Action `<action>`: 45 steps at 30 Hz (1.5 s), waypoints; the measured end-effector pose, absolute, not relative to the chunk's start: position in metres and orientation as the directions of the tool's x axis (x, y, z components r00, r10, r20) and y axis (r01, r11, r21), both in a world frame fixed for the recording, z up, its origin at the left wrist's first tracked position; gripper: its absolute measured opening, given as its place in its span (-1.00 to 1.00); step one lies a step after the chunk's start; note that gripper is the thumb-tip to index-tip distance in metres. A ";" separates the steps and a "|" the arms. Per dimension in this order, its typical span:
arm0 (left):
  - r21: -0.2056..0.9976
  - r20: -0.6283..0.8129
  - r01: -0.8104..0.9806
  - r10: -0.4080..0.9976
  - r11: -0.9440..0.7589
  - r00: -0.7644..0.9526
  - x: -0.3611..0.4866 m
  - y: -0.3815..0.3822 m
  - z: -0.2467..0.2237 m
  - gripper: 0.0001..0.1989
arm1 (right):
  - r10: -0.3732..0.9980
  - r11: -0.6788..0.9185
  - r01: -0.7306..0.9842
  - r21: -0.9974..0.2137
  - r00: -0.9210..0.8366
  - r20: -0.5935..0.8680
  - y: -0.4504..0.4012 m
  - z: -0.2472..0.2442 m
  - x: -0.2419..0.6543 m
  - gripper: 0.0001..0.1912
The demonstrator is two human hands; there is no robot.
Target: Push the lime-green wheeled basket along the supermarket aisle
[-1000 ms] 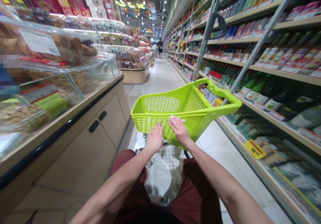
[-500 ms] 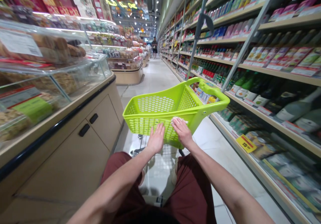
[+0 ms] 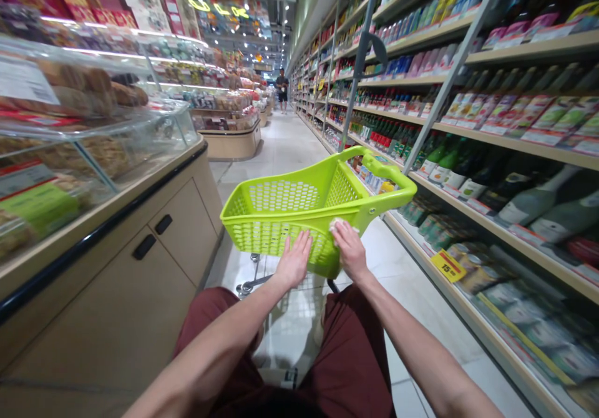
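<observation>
Left hand (image 3: 294,259): fingers a bit apart, flat on the mesh, not clamped
Right hand (image 3: 350,251): fingers together, hooked over the rim, on a white scrap (image 3: 337,224)
Basket (image 3: 281,196): lime green, right out front, mid-aisle
Right side: shelved bottles (image 3: 538,206)

A shopping cart basket (image 3: 283,196) sits directly before the person, its wheeled frame (image 3: 248,288) below it, with the left hand (image 3: 294,259) and right hand (image 3: 350,249) on its near side. Glass food counters (image 3: 93,150) line the aisle's left, shelves of bottles (image 3: 528,212) line its right, and another person (image 3: 281,87) stands far ahead between them.
</observation>
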State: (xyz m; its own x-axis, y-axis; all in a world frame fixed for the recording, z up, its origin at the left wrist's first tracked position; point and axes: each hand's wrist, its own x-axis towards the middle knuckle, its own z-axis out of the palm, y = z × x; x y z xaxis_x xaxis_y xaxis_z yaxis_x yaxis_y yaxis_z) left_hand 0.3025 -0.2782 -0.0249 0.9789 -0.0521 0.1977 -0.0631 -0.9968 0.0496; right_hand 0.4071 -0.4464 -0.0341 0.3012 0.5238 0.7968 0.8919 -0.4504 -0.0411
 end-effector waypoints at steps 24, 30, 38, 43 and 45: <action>-0.050 0.310 -0.008 -0.023 -0.999 0.950 0.301 -0.249 -0.018 -0.33 | 0.531 -0.456 0.890 0.001 0.270 0.803 -0.397 -0.026 0.404 -0.56; -0.044 0.323 0.051 0.035 -0.998 0.946 0.285 -0.221 -0.029 -0.36 | 0.708 -0.346 0.936 0.059 0.219 0.671 -0.372 -0.047 0.380 -0.56; -0.041 0.314 0.158 0.137 -0.987 0.939 0.268 -0.182 -0.034 -0.37 | 0.661 -0.330 0.944 0.033 0.205 0.722 -0.319 -0.018 0.384 -0.56; -0.050 0.301 0.186 0.163 -0.981 0.940 0.253 -0.163 -0.040 -0.35 | 0.802 -0.234 0.967 0.103 0.132 0.582 -0.301 -0.072 0.365 -0.63; -0.050 0.302 0.211 0.187 -0.976 0.935 0.249 -0.153 -0.042 -0.34 | 0.830 -0.188 0.976 0.114 0.096 0.549 -0.297 -0.078 0.358 -0.63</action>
